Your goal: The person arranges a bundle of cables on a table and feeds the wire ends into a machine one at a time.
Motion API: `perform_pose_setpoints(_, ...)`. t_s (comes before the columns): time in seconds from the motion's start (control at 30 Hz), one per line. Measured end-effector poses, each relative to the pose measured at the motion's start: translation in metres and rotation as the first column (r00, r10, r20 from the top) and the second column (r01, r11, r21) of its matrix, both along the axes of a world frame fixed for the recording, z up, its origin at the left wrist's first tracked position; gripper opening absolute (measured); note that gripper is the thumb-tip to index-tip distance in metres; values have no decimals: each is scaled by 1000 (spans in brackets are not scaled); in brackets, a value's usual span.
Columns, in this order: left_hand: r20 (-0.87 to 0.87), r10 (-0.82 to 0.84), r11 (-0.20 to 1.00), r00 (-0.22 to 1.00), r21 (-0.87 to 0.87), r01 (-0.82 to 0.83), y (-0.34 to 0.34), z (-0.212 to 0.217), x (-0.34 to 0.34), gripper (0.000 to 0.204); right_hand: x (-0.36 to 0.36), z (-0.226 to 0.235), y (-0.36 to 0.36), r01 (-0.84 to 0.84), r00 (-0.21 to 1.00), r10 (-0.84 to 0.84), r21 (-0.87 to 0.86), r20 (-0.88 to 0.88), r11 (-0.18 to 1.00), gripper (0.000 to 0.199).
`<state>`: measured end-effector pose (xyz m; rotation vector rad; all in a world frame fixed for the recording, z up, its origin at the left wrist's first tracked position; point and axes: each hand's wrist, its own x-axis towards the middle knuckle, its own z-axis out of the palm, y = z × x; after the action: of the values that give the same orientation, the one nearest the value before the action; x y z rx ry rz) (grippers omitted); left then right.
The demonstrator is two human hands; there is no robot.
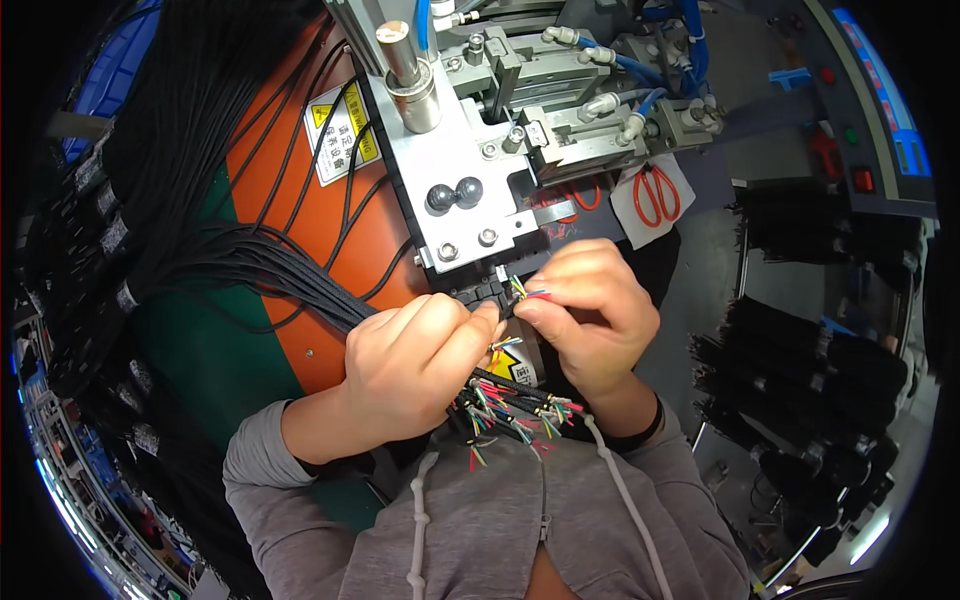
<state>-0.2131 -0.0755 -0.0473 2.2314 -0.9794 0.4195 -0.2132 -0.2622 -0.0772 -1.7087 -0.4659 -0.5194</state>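
My right hand [600,315] is closed, its thumb and forefinger pinching thin coloured wires [517,289] at the front of the machine's metal fixture [455,215]. Close beside it, my left hand [410,360] is curled, with thumb and forefinger at a small black block [484,296] below the fixture. A bundle of black cables [310,285] runs from the left under my left hand. Stripped cable ends with red, green, white and yellow wires [500,400] fan out below it, in front of my grey top. Exactly what lies inside my left fingers is partly hidden.
Pneumatic cylinders with blue hoses [620,65] stand behind the fixture. To the right, red-handled scissors [657,195] lie on a white cloth. An orange panel [285,190] sits at left, beside hanging black cables [230,100]. More cable bundles [800,380] hang at right, below a control box [865,120].
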Motion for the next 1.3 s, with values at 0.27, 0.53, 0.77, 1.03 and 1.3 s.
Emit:
perform_pose_setpoints(0.27,-46,0,997,999,73,3,0,3,-1,24,2,1,-3,7,973,13,89,-228,996,23)
perform_pose_setpoints(0.53,30,29,974,999,224,-35,0,6,-4,38,5,13,-16,-6,997,-19,-352,-69,936,18)
perform_pose_setpoints(0.77,125,31,976,992,210,-56,0,-6,-5,41,6,18,-34,-283,826,154,-163,-542,945,11)
perform_pose_setpoints(1.03,82,7,949,997,312,-32,-3,-7,-8,38,5,5,-31,-262,761,186,-32,-622,964,8)
perform_pose_setpoints(1.3,102,22,943,995,328,-54,-5,-9,-6,35,-2,4,-12,-81,863,19,-102,-505,991,4)
